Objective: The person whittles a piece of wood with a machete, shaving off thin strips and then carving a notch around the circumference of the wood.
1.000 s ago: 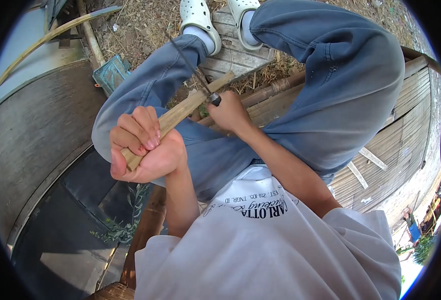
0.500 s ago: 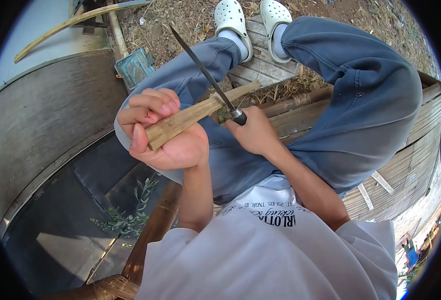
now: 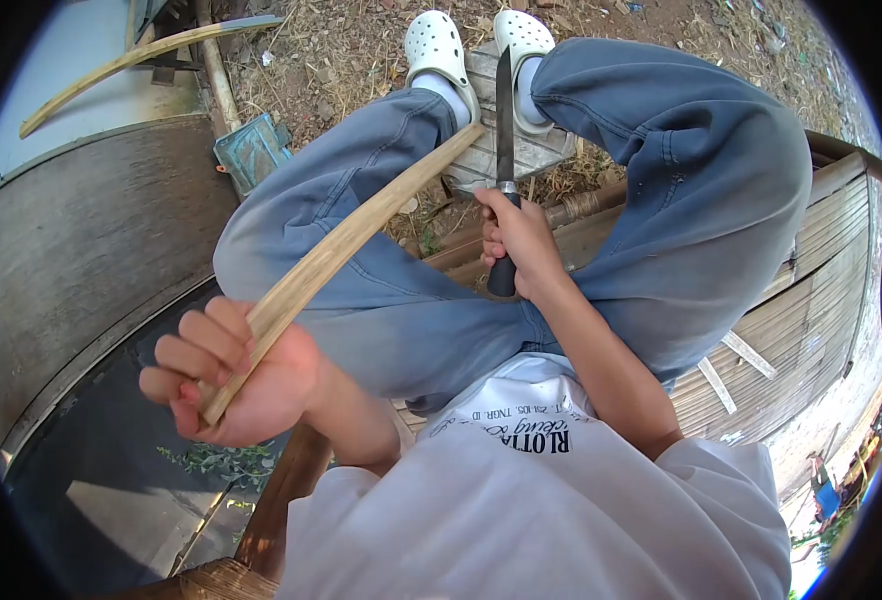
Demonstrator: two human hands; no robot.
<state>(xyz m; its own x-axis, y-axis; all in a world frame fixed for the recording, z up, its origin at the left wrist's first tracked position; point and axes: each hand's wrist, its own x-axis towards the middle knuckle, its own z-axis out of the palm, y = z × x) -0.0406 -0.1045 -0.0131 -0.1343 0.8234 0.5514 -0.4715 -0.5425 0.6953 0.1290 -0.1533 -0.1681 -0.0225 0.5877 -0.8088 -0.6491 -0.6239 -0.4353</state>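
A long, slightly curved strip of pale wood [image 3: 346, 245] slants up and to the right across my lap. Its near end sits in my left hand [image 3: 251, 365], whose fingers curl round it. In my right hand [image 3: 523, 240] is a knife [image 3: 504, 125], gripped by its black handle with the thumb up near the blade. The dark blade points away from me, above the shoes, to the right of the strip's far end. Blade and wood are apart.
White clogs [image 3: 436, 48] rest on a slatted wooden piece [image 3: 481, 80] over dry ground. I sit on a bamboo bench [image 3: 811, 300]. At the left are a curved wooden strip [image 3: 141, 55], a worn blue container [image 3: 251, 153], a brown panel [image 3: 91, 220] and a leafy plant [image 3: 226, 460].
The knife has come off the wood and now points straight ahead, clear of it. My left hand has drawn back down and left, bringing the strip with it.
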